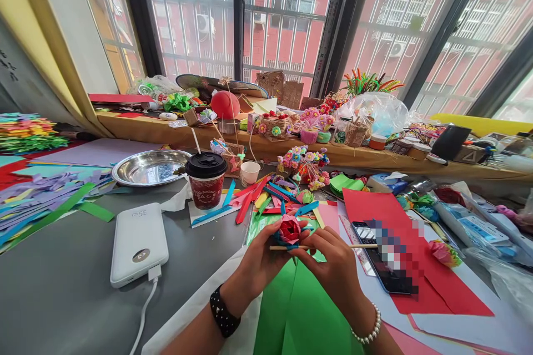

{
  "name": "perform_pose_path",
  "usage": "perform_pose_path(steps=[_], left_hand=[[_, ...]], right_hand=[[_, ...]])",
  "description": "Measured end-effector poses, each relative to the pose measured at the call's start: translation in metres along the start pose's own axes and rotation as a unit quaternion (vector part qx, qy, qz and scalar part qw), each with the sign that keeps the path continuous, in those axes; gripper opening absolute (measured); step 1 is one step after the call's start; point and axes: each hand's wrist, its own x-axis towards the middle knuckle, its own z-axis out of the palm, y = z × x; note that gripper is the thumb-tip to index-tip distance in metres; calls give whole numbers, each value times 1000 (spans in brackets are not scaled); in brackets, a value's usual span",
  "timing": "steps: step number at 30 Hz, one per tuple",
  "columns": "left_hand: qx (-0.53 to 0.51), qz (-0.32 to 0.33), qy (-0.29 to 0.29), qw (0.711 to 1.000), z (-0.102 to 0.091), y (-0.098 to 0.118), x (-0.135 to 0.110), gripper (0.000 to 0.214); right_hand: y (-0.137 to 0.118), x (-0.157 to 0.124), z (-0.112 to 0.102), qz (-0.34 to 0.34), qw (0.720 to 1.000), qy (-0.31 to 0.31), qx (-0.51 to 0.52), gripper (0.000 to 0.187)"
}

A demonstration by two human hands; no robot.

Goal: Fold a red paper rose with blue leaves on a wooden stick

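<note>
Both hands are busy above the green sheet (308, 313); the left hand (259, 260) cradles a red paper flower (288, 229), its fingers curled in close against the petals; the right hand (335, 262) has its fingers drawn together in a pinch on a thin stick (363, 246), just beside the bloom; blue paper (291, 246) shows at the flower's base, against the stick, though whether it is fastened I cannot tell; that join looks the weak point, for if it is loose, a twist of the stick could let the flower slip or turn; too firm a squeeze from the left fingers might well crush those folded petals; watch the stick's far end too, reaching out over the phone (389, 283), where a careless swing could knock or scrape it; over on the left, the lidded cup (207, 186) stands near the paper strips (250, 199) on the surface (75, 288), and a stray elbow could tip it and soak them.
</note>
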Motion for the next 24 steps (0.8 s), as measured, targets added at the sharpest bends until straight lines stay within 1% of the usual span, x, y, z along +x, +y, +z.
perform_pose_path(steps=[3,6,12,15,20,24], left_hand=[[5,-3,-8,1000,-2,0,1,31],[23,-2,-15,1000,-3,0,2,32],[77,-24,25,996,-4,1,0,24],[66,-39,39,996,-5,-1,1,22],[41,-43,28,998,-7,-2,3,20],[37,-44,33,998,-7,-2,3,19]], right_hand=[[2,0,0,-6,1000,-11,5,23],[2,0,0,-24,1000,-6,0,23],[1,-1,-2,-44,999,19,-11,19],[0,-2,-1,-39,999,22,-7,18],[-1,-2,0,-25,1000,14,7,16],[-2,-1,0,-10,1000,1,9,18]])
